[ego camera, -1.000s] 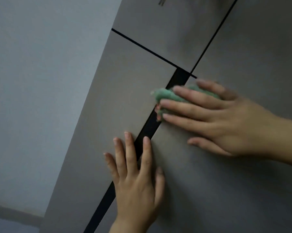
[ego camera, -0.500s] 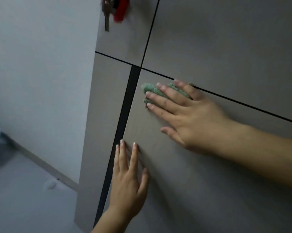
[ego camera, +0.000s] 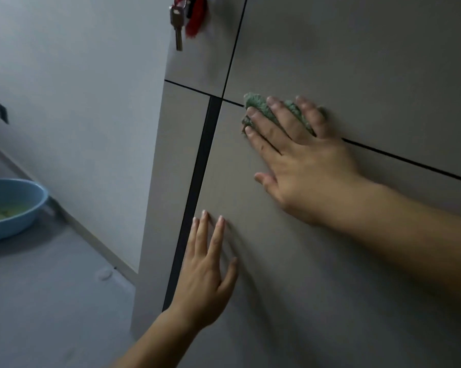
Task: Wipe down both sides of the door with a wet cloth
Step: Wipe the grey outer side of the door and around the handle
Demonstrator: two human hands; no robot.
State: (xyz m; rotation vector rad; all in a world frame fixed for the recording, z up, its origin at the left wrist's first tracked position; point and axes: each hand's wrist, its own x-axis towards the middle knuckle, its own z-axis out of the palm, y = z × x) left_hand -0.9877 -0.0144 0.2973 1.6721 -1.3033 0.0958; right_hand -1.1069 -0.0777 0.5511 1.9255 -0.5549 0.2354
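The grey cabinet door (ego camera: 290,274) fills the right of the view, its left edge running along a dark vertical gap (ego camera: 197,187). My right hand (ego camera: 301,160) lies flat with straight, spread fingers, pressing a green cloth (ego camera: 261,107) against the door's top edge, over the horizontal seam. Most of the cloth is under the fingers. My left hand (ego camera: 205,272) rests flat on the door lower down, fingers straight, just right of the dark gap.
A key with a red tassel (ego camera: 179,25) hangs from the upper panel. A narrow grey panel (ego camera: 168,181) stands left of the gap, then a pale wall (ego camera: 78,88). A blue basin (ego camera: 8,208) with water sits on the floor at far left.
The view has swung left and down, bringing the key and the blue basin into sight. My right hand has slid the cloth rightward along the door's top edge, away from the gap. My left hand stays flat.
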